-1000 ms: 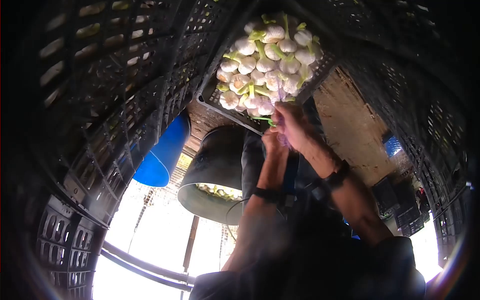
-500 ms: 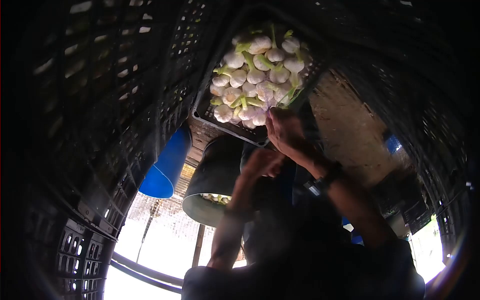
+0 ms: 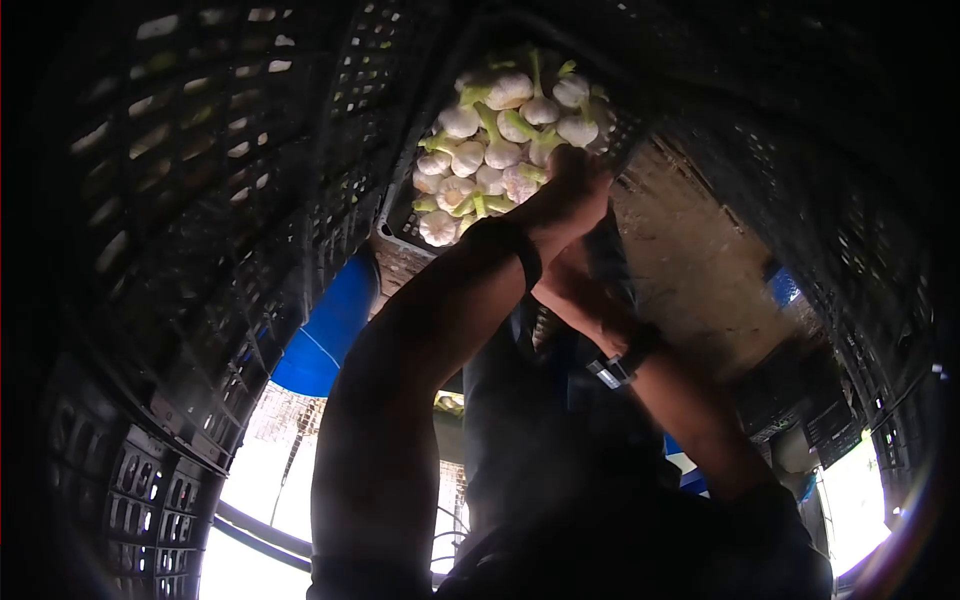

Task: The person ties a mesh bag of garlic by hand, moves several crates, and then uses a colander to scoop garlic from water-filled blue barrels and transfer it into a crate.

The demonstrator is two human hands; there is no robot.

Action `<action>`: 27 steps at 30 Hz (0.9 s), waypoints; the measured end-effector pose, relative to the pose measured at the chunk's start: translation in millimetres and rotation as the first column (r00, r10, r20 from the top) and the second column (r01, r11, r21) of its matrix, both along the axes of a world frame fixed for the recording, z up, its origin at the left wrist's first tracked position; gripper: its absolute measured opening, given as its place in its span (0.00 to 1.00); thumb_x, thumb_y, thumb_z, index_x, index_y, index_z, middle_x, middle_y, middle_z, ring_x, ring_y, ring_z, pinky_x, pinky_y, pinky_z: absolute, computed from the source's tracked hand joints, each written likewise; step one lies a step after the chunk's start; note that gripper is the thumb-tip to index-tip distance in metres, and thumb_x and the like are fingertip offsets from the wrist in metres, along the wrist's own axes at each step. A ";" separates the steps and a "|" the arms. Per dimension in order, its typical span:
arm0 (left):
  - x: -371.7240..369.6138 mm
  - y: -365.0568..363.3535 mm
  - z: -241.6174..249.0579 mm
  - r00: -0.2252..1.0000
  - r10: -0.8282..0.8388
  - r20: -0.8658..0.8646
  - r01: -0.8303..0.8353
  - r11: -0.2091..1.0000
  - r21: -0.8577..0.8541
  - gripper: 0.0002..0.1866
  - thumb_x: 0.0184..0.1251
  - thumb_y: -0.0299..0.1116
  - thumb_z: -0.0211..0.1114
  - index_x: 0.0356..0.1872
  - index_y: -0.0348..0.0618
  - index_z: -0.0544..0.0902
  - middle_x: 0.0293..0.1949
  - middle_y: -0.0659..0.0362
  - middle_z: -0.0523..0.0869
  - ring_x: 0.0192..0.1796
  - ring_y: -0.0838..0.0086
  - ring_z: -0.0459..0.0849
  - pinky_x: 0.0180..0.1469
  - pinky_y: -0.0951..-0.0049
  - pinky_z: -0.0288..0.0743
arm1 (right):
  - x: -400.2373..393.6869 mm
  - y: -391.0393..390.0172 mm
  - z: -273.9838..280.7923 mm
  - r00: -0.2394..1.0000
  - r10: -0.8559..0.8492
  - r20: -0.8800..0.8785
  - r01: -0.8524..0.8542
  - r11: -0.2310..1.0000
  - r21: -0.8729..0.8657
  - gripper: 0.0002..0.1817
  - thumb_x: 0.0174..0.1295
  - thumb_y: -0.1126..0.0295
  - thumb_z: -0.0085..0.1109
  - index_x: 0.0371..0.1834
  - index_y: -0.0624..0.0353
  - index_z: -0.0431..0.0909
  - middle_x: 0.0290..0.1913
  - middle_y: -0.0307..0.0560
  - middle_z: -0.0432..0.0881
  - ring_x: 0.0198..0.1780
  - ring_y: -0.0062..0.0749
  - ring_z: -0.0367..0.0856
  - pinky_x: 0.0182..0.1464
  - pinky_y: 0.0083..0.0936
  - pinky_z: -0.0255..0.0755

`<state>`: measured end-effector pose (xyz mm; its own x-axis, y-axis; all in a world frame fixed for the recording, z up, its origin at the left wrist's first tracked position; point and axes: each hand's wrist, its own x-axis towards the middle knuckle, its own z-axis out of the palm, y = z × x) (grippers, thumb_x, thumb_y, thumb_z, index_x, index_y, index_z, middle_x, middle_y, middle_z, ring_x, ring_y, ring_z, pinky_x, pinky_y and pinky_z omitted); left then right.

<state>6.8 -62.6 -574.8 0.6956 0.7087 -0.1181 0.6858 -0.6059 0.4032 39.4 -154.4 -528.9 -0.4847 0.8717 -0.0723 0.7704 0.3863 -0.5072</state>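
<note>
Many white garlic bulbs (image 3: 503,153) with short green stems lie in a black plastic crate (image 3: 402,238) at the top of the view. My left hand (image 3: 582,190) is over the bulbs at the crate's right side, its fingers curled down and mostly hidden beneath it; what they hold, if anything, does not show. A dark band circles this wrist. My right hand (image 3: 568,268) lies just below, near the crate's lower right edge, largely covered by my left hand and forearm. Its fingers are hidden. A watch (image 3: 612,371) sits on the right wrist.
Tall stacks of black slatted crates (image 3: 150,490) rise along the left and right sides. A blue tub (image 3: 325,335) stands at lower left. Behind my left forearm, part of a container with more garlic (image 3: 449,402) shows. Brown floor (image 3: 700,270) lies right of the garlic crate.
My left hand has moved up and right, from beside the crate to over the bulbs. Its forearm now crosses the crate's lower edge and the dark tub. My right hand has drawn slightly down.
</note>
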 end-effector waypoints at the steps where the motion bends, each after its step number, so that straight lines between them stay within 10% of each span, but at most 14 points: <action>1: -2.8 -0.8 -8.3 0.997 0.001 0.072 -0.005 0.999 0.045 0.07 0.58 0.35 0.63 0.33 0.49 0.88 0.33 0.57 0.87 0.41 0.65 0.87 0.41 0.61 0.73 | 1.2 -0.3 -1.6 1.000 0.000 -0.020 0.000 1.000 0.002 0.10 0.59 0.73 0.58 0.45 0.60 0.77 0.46 0.54 0.79 0.52 0.48 0.78 0.51 0.39 0.71; 6: 8.5 22.8 5.5 0.937 -0.207 -0.280 0.085 0.915 -0.395 0.05 0.51 0.29 0.63 0.29 0.46 0.84 0.37 0.58 0.86 0.46 0.64 0.85 0.47 0.60 0.74 | 0.7 -2.2 -15.0 0.942 -0.269 -0.202 0.256 0.963 -0.090 0.13 0.55 0.78 0.57 0.45 0.59 0.77 0.40 0.56 0.80 0.46 0.56 0.78 0.48 0.46 0.72; 8: -8.0 15.6 5.6 0.996 -0.075 0.054 0.085 0.976 -0.202 0.07 0.49 0.29 0.64 0.32 0.46 0.84 0.32 0.56 0.87 0.42 0.63 0.87 0.42 0.60 0.78 | -0.3 -3.8 -16.1 0.920 -0.340 -0.197 0.288 0.925 -0.249 0.13 0.55 0.80 0.56 0.44 0.59 0.76 0.41 0.57 0.80 0.46 0.56 0.78 0.46 0.47 0.71; 12: -23.8 22.5 8.8 0.958 0.228 0.172 -0.159 0.926 -0.343 0.07 0.50 0.32 0.66 0.24 0.38 0.82 0.22 0.46 0.84 0.28 0.52 0.86 0.32 0.58 0.79 | 6.6 0.5 -3.6 0.934 -0.339 -0.113 0.318 0.932 -0.172 0.12 0.62 0.73 0.57 0.48 0.59 0.74 0.45 0.53 0.77 0.47 0.48 0.77 0.49 0.38 0.71; 14: -39.4 33.0 30.7 0.826 0.530 0.192 -0.298 0.700 -0.649 0.09 0.50 0.32 0.67 0.24 0.36 0.81 0.21 0.48 0.83 0.25 0.59 0.85 0.32 0.62 0.79 | 5.6 -4.7 2.8 0.979 -0.135 0.155 0.163 0.969 -0.186 0.10 0.62 0.73 0.57 0.45 0.59 0.72 0.39 0.51 0.74 0.39 0.44 0.75 0.42 0.35 0.71; 16: -51.4 38.4 30.4 0.499 0.866 0.002 -0.141 0.084 -0.986 0.10 0.57 0.34 0.71 0.26 0.38 0.83 0.20 0.61 0.82 0.23 0.80 0.78 0.24 0.73 0.69 | -3.6 -8.2 -2.7 0.945 -0.320 -0.071 0.306 0.940 -0.153 0.08 0.63 0.73 0.57 0.43 0.59 0.70 0.35 0.48 0.72 0.35 0.41 0.73 0.37 0.34 0.69; 18: -53.6 35.2 43.4 0.445 0.895 0.027 -0.175 0.116 -0.978 0.12 0.57 0.38 0.75 0.27 0.40 0.84 0.21 0.63 0.81 0.24 0.81 0.78 0.24 0.77 0.67 | -3.0 -10.1 -5.6 0.952 -0.305 0.026 0.306 0.944 -0.126 0.08 0.64 0.72 0.56 0.43 0.59 0.70 0.36 0.48 0.72 0.35 0.40 0.74 0.37 0.33 0.69; 19: -51.2 34.3 43.7 0.501 0.865 0.014 -0.184 0.123 -0.975 0.17 0.54 0.43 0.78 0.26 0.39 0.83 0.20 0.62 0.81 0.25 0.79 0.79 0.26 0.75 0.70 | 4.7 -10.5 -6.1 0.951 -0.080 0.300 0.048 0.993 0.112 0.08 0.65 0.70 0.55 0.44 0.59 0.72 0.36 0.46 0.72 0.36 0.37 0.73 0.36 0.31 0.68; 20: -50.8 26.3 16.8 0.724 0.640 0.256 -0.227 0.572 -0.788 0.18 0.56 0.46 0.78 0.27 0.41 0.83 0.21 0.61 0.82 0.22 0.76 0.79 0.25 0.73 0.73 | 4.2 -12.3 -7.7 0.948 -0.073 0.309 0.041 0.993 0.110 0.08 0.65 0.70 0.55 0.44 0.59 0.72 0.36 0.46 0.72 0.36 0.37 0.73 0.36 0.31 0.68; 22: -36.2 30.0 36.6 0.913 0.371 0.170 -0.178 0.737 -0.652 0.20 0.52 0.49 0.78 0.28 0.43 0.84 0.23 0.57 0.84 0.27 0.68 0.84 0.31 0.67 0.76 | 0.5 -10.9 -8.4 0.904 0.115 0.411 0.006 0.959 -0.282 0.12 0.67 0.67 0.53 0.48 0.63 0.73 0.42 0.48 0.75 0.42 0.35 0.75 0.40 0.31 0.71; 24: -20.2 24.1 37.0 0.990 0.087 0.108 -0.018 0.850 -0.527 0.15 0.47 0.43 0.77 0.26 0.42 0.84 0.27 0.53 0.86 0.30 0.58 0.86 0.35 0.62 0.79 | 1.3 -24.3 -30.9 0.785 0.011 0.620 -0.225 0.937 0.268 0.16 0.69 0.64 0.51 0.54 0.64 0.74 0.50 0.50 0.75 0.51 0.37 0.75 0.48 0.33 0.72; 27: -5.8 8.4 29.1 0.991 -0.125 0.041 0.131 0.912 -0.390 0.07 0.48 0.32 0.70 0.24 0.41 0.83 0.26 0.53 0.86 0.31 0.57 0.87 0.34 0.60 0.80 | 1.5 -30.7 -30.5 0.910 0.041 0.413 -0.038 0.999 -0.016 0.16 0.70 0.63 0.50 0.52 0.64 0.74 0.49 0.52 0.76 0.51 0.41 0.76 0.48 0.35 0.73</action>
